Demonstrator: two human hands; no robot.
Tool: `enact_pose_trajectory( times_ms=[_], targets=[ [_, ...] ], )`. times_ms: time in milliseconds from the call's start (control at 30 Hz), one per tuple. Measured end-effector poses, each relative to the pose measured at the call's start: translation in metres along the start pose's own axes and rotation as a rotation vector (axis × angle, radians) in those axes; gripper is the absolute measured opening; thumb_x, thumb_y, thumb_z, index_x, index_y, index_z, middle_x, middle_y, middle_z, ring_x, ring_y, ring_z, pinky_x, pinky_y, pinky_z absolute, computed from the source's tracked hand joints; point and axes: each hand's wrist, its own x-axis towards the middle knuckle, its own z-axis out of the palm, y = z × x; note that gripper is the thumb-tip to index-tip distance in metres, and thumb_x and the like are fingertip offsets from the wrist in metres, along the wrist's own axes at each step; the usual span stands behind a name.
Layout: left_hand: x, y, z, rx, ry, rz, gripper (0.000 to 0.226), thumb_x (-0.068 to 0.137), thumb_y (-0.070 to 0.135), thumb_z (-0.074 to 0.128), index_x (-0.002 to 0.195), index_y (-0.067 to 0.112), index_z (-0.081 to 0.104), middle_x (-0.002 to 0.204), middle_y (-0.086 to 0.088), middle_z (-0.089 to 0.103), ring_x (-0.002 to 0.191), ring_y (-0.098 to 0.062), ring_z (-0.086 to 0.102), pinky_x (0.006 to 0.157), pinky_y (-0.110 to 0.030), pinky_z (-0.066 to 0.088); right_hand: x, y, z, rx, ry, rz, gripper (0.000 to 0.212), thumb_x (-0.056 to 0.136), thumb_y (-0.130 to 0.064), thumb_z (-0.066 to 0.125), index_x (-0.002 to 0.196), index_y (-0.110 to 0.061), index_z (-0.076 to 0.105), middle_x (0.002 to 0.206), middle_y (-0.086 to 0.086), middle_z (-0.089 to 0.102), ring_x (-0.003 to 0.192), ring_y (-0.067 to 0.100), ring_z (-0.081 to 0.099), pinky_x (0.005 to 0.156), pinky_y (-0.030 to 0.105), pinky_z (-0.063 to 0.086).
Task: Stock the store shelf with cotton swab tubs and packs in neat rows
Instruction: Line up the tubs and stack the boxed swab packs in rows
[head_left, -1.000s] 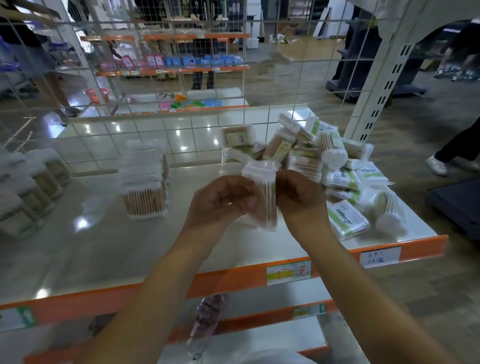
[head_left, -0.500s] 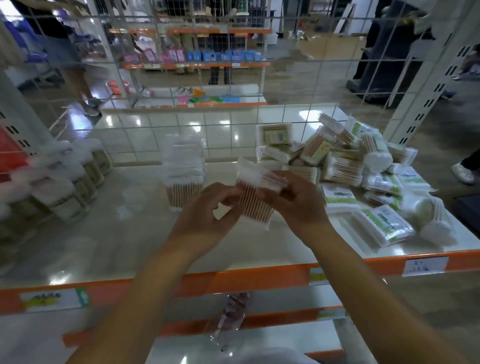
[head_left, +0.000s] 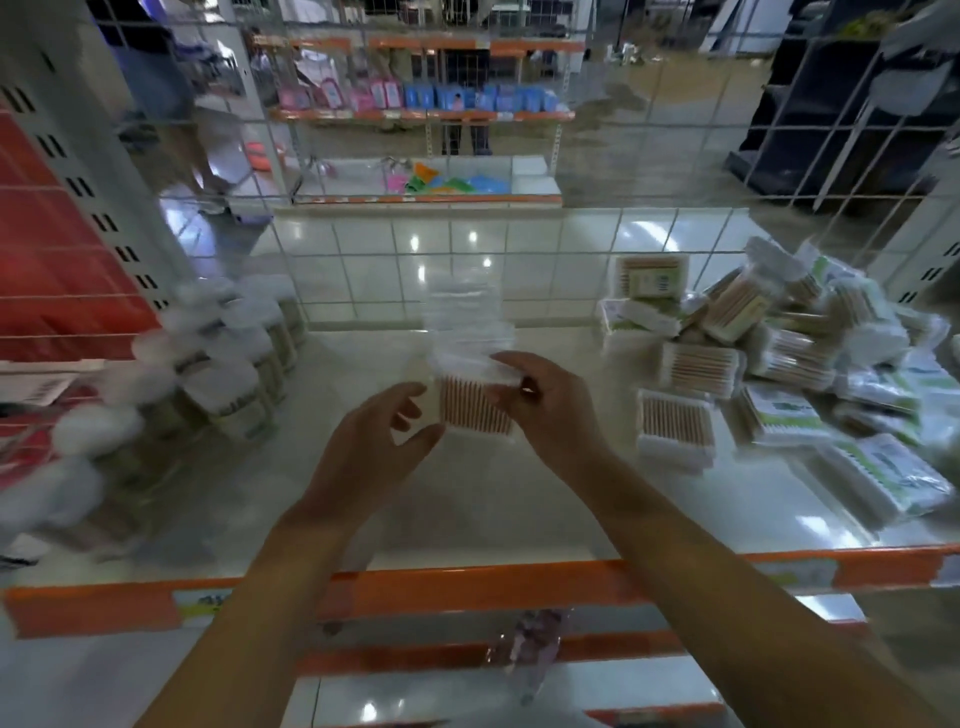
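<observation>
Currently my right hand (head_left: 545, 410) pinches a swab pack (head_left: 475, 402), left hand (head_left: 371, 447) fingers spread; next I'd seat it against the stack (head_left: 465, 312).

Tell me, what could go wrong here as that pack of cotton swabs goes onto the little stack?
Only the right hand grips the pack; the left hand is open beside it, so the slippery wrapper might slip. The clear stack behind it is tall and narrow, so a nudge could topple it. The loose pile of packs on the right leans unevenly and may slide across the shelf.
</observation>
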Motion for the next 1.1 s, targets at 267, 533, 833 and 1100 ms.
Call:
enact_pose_trajectory(
  times_ms=[267, 533, 833, 1100],
  targets=[
    [0.013, -0.001, 0.017, -0.110, -0.020, 0.048, 0.032, 0.086, 0.017, 0.063, 0.118, 0.013, 0.060, 0.105, 0.000, 0.063, 0.088, -0.011, 0.058, 0.066, -0.008, 0.039, -0.004, 0.013, 0.031, -0.137, 0.206, 0.028, 0.056, 0.080, -0.014, 0.070, 0.129, -0.005, 0.046, 0.122, 0.011, 0.047, 0.101, 0.010, 0.046, 0.079, 0.001, 0.036],
    [0.016, -0.001, 0.026, -0.073, 0.045, 0.058, 0.024, 0.088, 0.014, 0.061, 0.112, 0.012, 0.064, 0.099, -0.003, 0.068, 0.082, -0.012, 0.059, 0.066, -0.010, 0.036, -0.001, 0.005, 0.026, -0.070, 0.165, 0.106, 0.044, 0.082, -0.010, 0.068, 0.124, -0.008, 0.056, 0.114, 0.005, 0.063, 0.100, 0.013, 0.061, 0.084, 0.021, 0.051],
    [0.016, -0.002, 0.033, -0.016, 0.071, 0.043, 0.026, 0.087, 0.018, 0.062, 0.111, 0.009, 0.064, 0.099, -0.007, 0.067, 0.084, -0.021, 0.062, 0.072, -0.023, 0.044, -0.002, 0.003, 0.016, -0.029, 0.140, 0.109, 0.037, 0.080, -0.011, 0.069, 0.117, -0.015, 0.064, 0.096, -0.007, 0.069, 0.088, 0.003, 0.065, 0.076, 0.008, 0.050],
    [0.016, -0.002, 0.031, -0.031, 0.063, 0.038, 0.030, 0.086, 0.021, 0.064, 0.114, 0.011, 0.063, 0.100, -0.006, 0.068, 0.083, -0.018, 0.063, 0.073, -0.023, 0.046, -0.006, 0.006, 0.017, -0.063, 0.085, 0.084, 0.038, 0.088, -0.016, 0.062, 0.126, -0.014, 0.057, 0.105, -0.002, 0.069, 0.095, 0.005, 0.064, 0.079, 0.008, 0.049]
  ],
)
